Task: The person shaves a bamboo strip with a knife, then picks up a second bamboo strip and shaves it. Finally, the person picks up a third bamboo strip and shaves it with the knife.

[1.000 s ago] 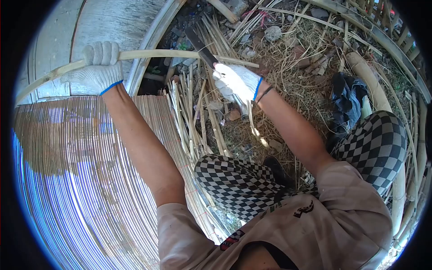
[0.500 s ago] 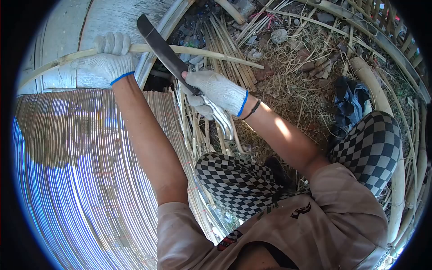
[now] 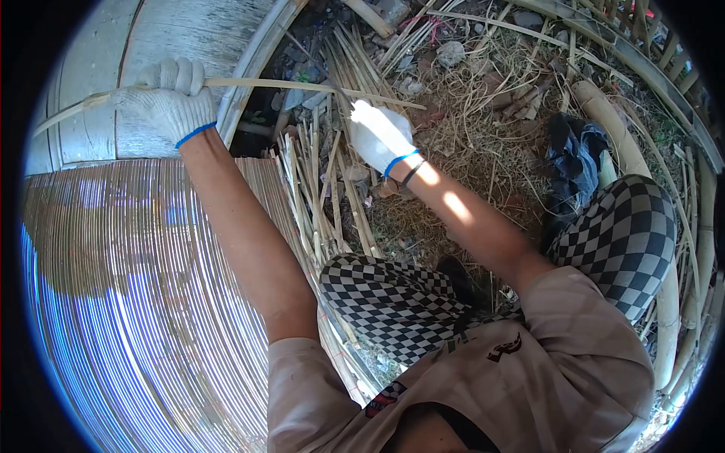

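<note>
My left hand (image 3: 170, 98), in a white knitted glove with a blue cuff, is closed around a long pale bamboo strip (image 3: 264, 84) at the upper left. The strip runs across the view, its free end reaching past my right hand. My right hand (image 3: 381, 136), gloved the same way, is closed on a dark-bladed knife (image 3: 341, 97). The blade shows nearly edge-on and crosses the strip. The knife's handle is hidden in my glove.
A mat of thin slats (image 3: 151, 287) spreads over the lower left, below weathered boards (image 3: 196, 38). Cut strips (image 3: 306, 181) lie beside it. A black plastic bag (image 3: 574, 158) and a thick bamboo pole (image 3: 612, 121) are at the right, among fibres and stones.
The knife has turned from showing its flat side to nearly edge-on. My right hand has rotated with it and moved slightly right. My left hand still grips the strip.
</note>
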`<state>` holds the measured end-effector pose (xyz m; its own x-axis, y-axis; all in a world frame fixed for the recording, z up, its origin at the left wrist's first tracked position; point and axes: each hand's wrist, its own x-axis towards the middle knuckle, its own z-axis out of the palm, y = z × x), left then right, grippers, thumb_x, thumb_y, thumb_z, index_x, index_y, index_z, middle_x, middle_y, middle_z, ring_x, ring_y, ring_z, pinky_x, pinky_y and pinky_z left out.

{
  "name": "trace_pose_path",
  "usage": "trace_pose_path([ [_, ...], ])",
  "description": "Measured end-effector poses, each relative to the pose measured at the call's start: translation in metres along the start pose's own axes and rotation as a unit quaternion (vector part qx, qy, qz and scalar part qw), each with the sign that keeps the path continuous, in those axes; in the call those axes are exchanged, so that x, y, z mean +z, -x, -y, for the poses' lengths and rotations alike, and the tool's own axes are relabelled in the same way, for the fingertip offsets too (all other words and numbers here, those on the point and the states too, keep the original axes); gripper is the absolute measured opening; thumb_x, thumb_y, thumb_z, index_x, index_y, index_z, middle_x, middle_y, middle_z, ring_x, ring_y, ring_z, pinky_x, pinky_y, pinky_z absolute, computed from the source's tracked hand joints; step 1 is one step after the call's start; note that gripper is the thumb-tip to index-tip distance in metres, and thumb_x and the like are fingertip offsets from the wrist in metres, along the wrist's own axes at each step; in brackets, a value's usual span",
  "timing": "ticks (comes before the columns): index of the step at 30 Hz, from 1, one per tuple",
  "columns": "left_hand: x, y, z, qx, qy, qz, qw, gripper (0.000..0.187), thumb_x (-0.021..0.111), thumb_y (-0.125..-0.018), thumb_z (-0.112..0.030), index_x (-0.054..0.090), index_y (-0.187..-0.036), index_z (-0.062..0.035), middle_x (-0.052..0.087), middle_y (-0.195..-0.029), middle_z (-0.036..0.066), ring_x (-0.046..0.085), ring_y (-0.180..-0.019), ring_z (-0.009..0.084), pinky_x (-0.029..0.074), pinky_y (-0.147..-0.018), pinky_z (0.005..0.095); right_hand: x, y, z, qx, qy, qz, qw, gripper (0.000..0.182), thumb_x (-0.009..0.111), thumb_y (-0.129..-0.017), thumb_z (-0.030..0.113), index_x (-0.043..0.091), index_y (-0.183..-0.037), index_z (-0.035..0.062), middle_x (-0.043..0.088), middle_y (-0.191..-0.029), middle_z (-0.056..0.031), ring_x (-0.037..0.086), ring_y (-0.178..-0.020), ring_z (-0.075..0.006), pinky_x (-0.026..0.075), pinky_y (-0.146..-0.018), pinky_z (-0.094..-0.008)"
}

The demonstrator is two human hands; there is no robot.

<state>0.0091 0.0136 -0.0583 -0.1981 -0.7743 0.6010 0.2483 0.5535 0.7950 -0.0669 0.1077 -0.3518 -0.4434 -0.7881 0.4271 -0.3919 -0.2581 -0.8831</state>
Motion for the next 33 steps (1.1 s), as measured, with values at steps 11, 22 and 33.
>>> trace_pose_path([
  [11,-0.022,0.008,-0.007,0.024,-0.036,-0.033,0.999,0.074,0.024,-0.095,-0.084,0.025,-0.054,-0.0219,0.02,-0.047,-0.003,0.011,-0.04,0.0103,0.01,-0.037,0.0269,0.018,0.01,-0.014,0.034,-0.013,0.086,0.996,0.016,0.06,-0.095,0.023,0.061,-0.096,0.0065,0.067,-0.076,-0.019,0.068,-0.074,-0.0401,0.055,-0.065,-0.0506],
  [22,-0.021,0.016,-0.004,0.026,-0.026,-0.003,0.999,0.076,0.028,-0.094,-0.085,0.031,-0.053,-0.0211,0.021,-0.047,-0.003,0.012,-0.04,0.0107,0.011,-0.036,0.0272,0.008,0.003,0.005,-0.008,0.074,0.072,0.995,0.021,0.059,-0.093,0.022,0.062,-0.101,0.0023,0.071,-0.078,-0.0195,0.071,-0.074,-0.0404,0.057,-0.067,-0.0504],
  [33,-0.015,0.02,-0.011,0.025,-0.06,-0.018,0.998,0.075,0.013,-0.092,-0.086,0.023,-0.054,-0.0221,0.018,-0.046,-0.003,0.012,-0.039,0.01,0.011,-0.036,0.0255,0.012,0.003,-0.033,0.05,0.108,0.133,0.984,0.016,0.06,-0.09,0.017,0.063,-0.097,0.0023,0.072,-0.078,-0.0202,0.074,-0.076,-0.0385,0.057,-0.064,-0.05],
])
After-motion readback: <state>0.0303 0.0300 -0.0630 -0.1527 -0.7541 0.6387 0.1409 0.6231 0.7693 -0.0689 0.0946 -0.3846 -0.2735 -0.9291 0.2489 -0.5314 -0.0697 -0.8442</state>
